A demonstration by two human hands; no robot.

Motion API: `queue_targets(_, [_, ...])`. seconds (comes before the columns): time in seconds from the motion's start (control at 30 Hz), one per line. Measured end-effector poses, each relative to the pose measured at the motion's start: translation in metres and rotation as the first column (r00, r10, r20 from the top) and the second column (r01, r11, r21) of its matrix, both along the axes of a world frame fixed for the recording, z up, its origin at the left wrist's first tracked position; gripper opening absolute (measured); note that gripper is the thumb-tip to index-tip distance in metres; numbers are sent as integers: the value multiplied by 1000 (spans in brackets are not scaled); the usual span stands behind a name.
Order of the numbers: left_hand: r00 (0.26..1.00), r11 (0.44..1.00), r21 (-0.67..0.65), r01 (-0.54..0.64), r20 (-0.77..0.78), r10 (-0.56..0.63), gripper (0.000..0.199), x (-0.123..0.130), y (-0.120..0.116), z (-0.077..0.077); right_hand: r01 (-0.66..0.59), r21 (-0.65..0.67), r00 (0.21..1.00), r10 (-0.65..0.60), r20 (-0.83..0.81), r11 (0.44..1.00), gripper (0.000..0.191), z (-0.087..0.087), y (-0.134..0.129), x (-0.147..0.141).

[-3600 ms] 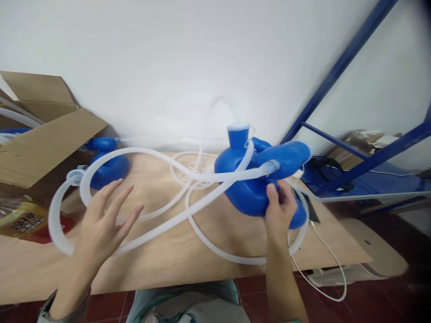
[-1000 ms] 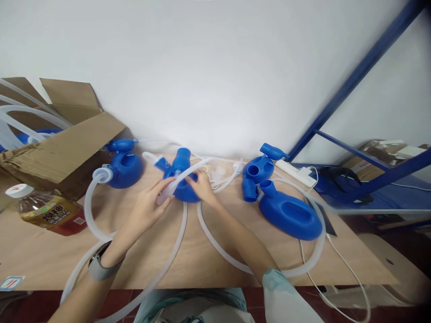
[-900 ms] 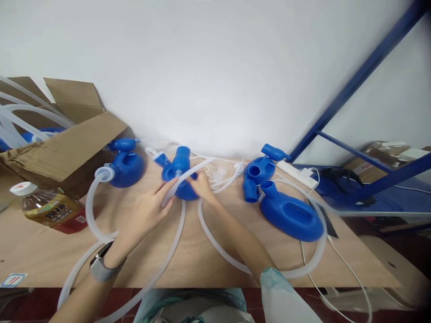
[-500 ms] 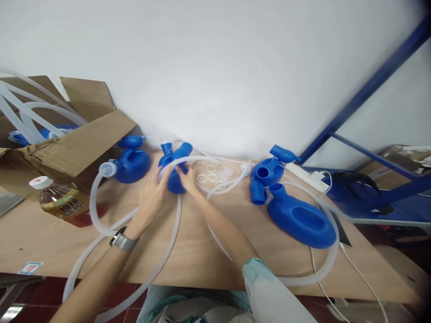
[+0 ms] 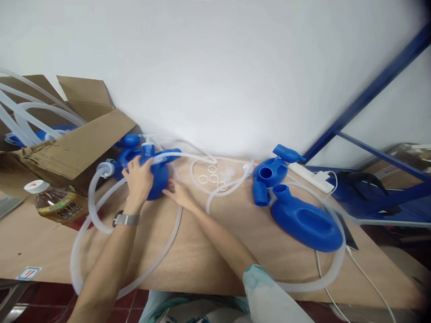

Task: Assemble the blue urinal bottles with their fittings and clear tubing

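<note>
My left hand [image 5: 139, 179] is curled over a blue plastic bottle [image 5: 158, 177], gripping it near its necks. A clear hose [image 5: 182, 154] runs across the bottle's top. My right hand [image 5: 178, 193] is at the bottle's right side with fingers apart, the fingertips at its lower edge; I cannot tell whether they press on it. Another blue bottle with a handle, partly hidden behind my left hand, stands to the left, and a clear cap [image 5: 105, 169] with a thick hose [image 5: 92, 197] is on its mouth.
An open cardboard box [image 5: 84, 143] with hoses stands at left, beside a drink bottle [image 5: 60, 204]. White rings [image 5: 213, 178] lie mid-table. At right are a blue bottle [image 5: 306, 217], a blue part with several openings [image 5: 269, 172], a power strip [image 5: 313, 177] and a blue metal frame [image 5: 367, 89].
The blue bottle has moved left with my left hand, up against the other bottle. My right hand has loosened from it and moved slightly left and down.
</note>
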State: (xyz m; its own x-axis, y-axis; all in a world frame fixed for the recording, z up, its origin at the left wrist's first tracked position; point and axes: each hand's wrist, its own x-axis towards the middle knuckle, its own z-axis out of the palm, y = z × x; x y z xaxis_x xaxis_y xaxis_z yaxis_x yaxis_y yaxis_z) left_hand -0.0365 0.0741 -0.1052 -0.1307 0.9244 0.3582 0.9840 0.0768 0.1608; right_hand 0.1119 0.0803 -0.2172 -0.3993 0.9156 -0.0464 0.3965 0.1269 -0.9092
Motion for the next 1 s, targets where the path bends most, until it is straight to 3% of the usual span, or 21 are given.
queue_targets(0.07, [993, 998, -40, 50, -101, -54, 54, 4, 2, -17, -120, 90, 992, 115, 60, 989, 37, -2, -3, 3])
queue_targets(0.17, [970, 991, -67, 114, -208, -125, 56, 14, 3, -39, -160, 124, 965, 129, 226, 979, 30, 9, -3, 24])
queue_targets(0.3, [954, 989, -4, 147, -265, -143, 55, 21, 6, -58, -23, 92, 894, -21, 448, 996, 41, 30, -6, 86])
queue_targets(0.4, [941, 981, 10, 196, -283, -185, 50, 20, 6, -66, 118, 63, 791, -132, 598, 991, 53, 36, -16, 143])
queue_targets(0.53, [929, 979, -67, 193, -308, -205, 49, 22, 8, -73, 161, 28, 696, -134, 705, 986, 49, 38, -29, 192])
queue_targets(0.8, [961, 989, -145, 35, -266, -73, 55, 34, 36, -67, 119, -51, 662, -41, 748, 992, 45, 48, -26, 202])
queue_targets(1.0, [972, 979, -187, 80, -201, -118, 63, 59, 11, -84, 196, -113, 657, -46, 752, 974, 47, 54, -9, 200])
